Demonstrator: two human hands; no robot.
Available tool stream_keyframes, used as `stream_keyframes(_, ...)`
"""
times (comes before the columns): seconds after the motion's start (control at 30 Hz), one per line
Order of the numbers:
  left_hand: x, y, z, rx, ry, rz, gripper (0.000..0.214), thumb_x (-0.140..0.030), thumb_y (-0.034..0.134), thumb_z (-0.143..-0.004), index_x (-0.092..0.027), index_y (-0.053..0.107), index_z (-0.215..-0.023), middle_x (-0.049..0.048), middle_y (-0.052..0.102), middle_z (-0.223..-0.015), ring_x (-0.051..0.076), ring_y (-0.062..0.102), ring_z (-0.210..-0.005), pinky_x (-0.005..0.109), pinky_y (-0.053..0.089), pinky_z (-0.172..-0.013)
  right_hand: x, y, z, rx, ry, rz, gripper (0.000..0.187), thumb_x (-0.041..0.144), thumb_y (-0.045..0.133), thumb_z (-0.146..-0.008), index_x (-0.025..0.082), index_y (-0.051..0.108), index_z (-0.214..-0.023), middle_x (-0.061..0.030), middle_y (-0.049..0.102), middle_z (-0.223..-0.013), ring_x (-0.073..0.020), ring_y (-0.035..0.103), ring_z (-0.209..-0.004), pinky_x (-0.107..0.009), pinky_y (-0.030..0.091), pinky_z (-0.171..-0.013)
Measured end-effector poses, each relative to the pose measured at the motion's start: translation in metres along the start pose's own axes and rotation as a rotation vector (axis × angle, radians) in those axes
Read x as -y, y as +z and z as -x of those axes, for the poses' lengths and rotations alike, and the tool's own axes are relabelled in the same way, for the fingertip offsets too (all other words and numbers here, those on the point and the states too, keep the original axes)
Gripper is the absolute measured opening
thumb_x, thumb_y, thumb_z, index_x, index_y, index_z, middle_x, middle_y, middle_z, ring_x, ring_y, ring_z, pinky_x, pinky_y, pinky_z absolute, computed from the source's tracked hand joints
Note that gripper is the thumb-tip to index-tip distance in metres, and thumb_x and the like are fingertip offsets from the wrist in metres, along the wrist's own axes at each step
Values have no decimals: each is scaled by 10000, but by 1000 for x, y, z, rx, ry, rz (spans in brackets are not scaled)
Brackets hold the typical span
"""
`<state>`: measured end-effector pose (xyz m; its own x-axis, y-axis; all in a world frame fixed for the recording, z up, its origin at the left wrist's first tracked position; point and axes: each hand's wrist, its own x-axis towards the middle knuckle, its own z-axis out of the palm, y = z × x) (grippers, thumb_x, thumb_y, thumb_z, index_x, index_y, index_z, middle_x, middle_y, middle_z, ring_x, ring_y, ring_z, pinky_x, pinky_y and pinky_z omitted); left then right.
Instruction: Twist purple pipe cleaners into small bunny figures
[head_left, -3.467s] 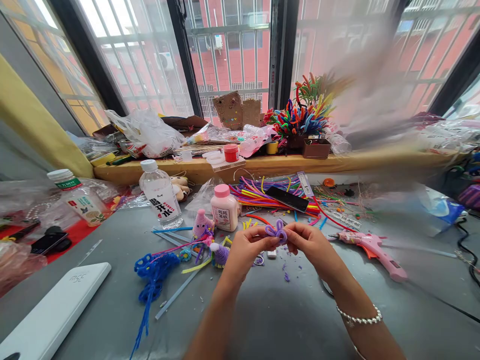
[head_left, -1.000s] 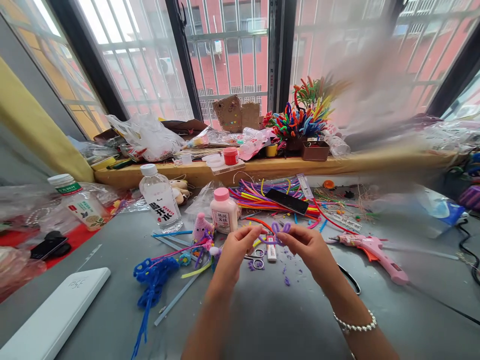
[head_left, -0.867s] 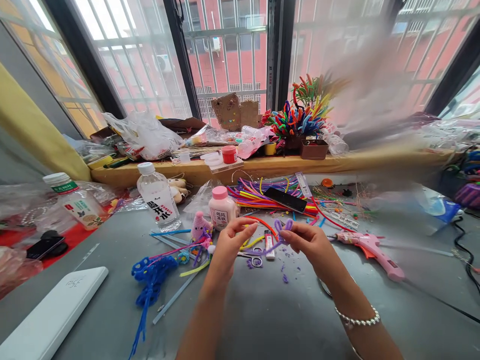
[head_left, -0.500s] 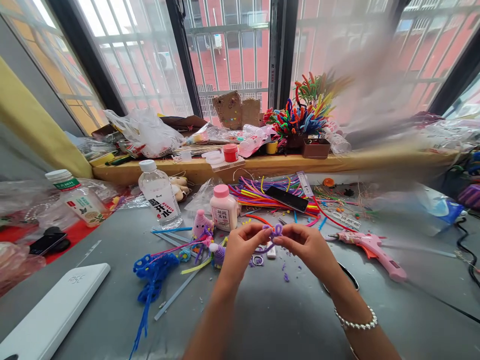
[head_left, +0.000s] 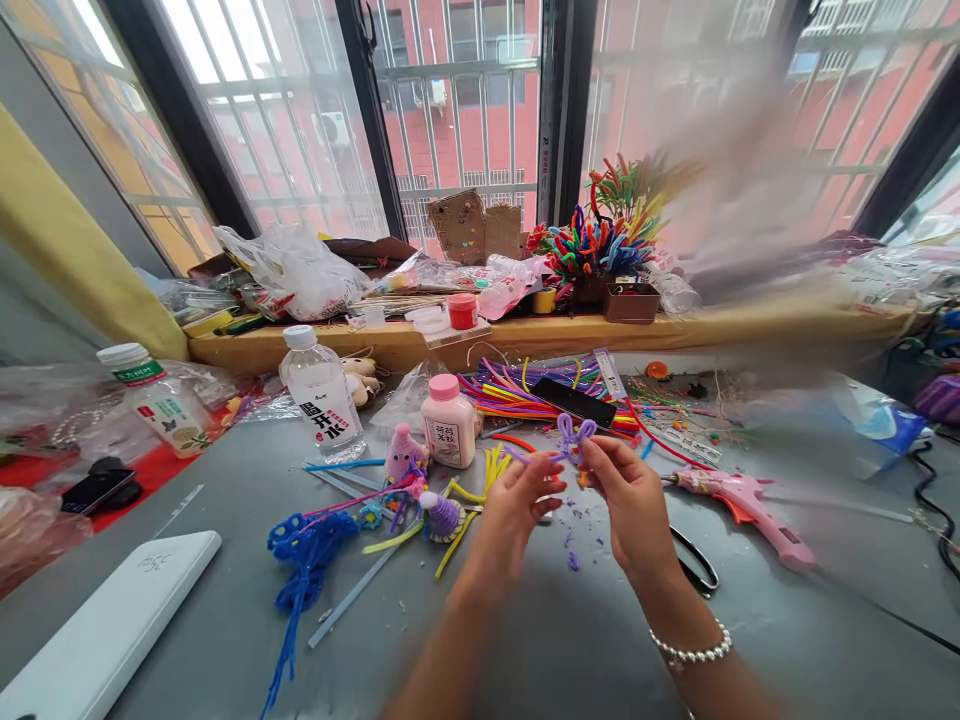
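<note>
Both hands are raised over the grey table (head_left: 525,640), pinching a purple pipe-cleaner bow (head_left: 574,436) between them. My left hand (head_left: 517,505) grips its lower stem with closed fingers. My right hand (head_left: 634,495), with a pearl bracelet on the wrist, pinches the bow just under its two loops. A thin purple tail sticks out to the left of the bow. Purple fluff bits lie on the table below the hands.
A pink glue gun (head_left: 742,500) and black scissors (head_left: 694,560) lie to the right. A pink-capped bottle (head_left: 448,420), a water bottle (head_left: 322,395), a blue pipe-cleaner tangle (head_left: 307,545), loose coloured stems (head_left: 525,385) and a black phone (head_left: 574,402) sit ahead. A white box (head_left: 105,630) lies front left.
Both hands have shifted a little right and up with the purple bow. The bow now stands upright with a tail out to the left. The camera has moved slightly.
</note>
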<state>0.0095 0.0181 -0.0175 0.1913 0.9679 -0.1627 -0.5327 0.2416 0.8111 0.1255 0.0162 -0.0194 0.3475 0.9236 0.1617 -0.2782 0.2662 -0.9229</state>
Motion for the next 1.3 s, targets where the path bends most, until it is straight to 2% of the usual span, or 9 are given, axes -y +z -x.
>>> stream_keyframes(0.13, 4, 6, 1, -105, 158, 27, 228, -276, 758, -545, -149, 687, -720, 14, 659, -702, 97, 577, -640, 212, 428, -655, -6, 6, 6, 84, -83, 150, 179, 365, 646, -684, 187, 644, -702, -9, 586, -738, -139, 524, -669, -245, 411, -577)
stream_keyframes(0.3, -4, 3, 2, -158, 163, -31, 201, -256, 763, -530, -133, 691, -672, 22, 673, -665, 100, 587, -604, 217, 454, -636, -3, 3, 5, 173, -105, 248, 213, 397, 580, -743, 188, 619, -753, -3, 572, -699, -132, 507, -631, -238, 395, -553)
stream_keyframes(0.57, 0, 5, 3, -66, 128, -125, 198, -270, 743, -571, -137, 702, -711, 26, 662, -685, 101, 584, -634, 208, 479, -628, 6, -1, 3, 188, -110, 304, 206, 366, 575, -753, 176, 584, -674, 27, 502, -593, -104, 444, -548, -225, 350, -508)
stream_keyframes(0.77, -4, 3, 4, -76, 107, -192, 201, -307, 744, -556, -141, 706, -664, 30, 661, -651, 116, 585, -620, 236, 482, -633, 6, -3, 2, 217, -59, 265, 234, 376, 576, -748, 177, 552, -627, 40, 459, -551, -98, 420, -524, -222, 353, -504)
stream_keyframes(0.93, -7, -1, 3, 16, 23, -351, 231, -331, 750, -534, -131, 701, -638, 38, 646, -609, 128, 573, -585, 260, 473, -614, 11, -10, -5, 307, -62, 368, 227, 407, 597, -721, 181, 621, -732, -17, 570, -733, -141, 515, -655, -246, 408, -560)
stream_keyframes(1.13, -8, -3, 2, 107, -1, -502, 208, -334, 736, -536, -139, 690, -593, 19, 623, -572, 116, 541, -569, 234, 438, -574, 17, -14, -7, 377, -80, 459, 263, 403, 611, -691, 181, 634, -551, -45, 534, -827, -173, 537, -758, -273, 435, -606)
stream_keyframes(1.3, -10, -3, 5, 133, 57, -649, 148, -301, 697, -583, -153, 696, -577, 30, 630, -550, 123, 517, -532, 234, 399, -544, 17, -15, -9, 401, 61, 421, 290, 399, 632, -658, 177, 593, -475, -57, 539, -876, -198, 543, -832, -301, 433, -666)
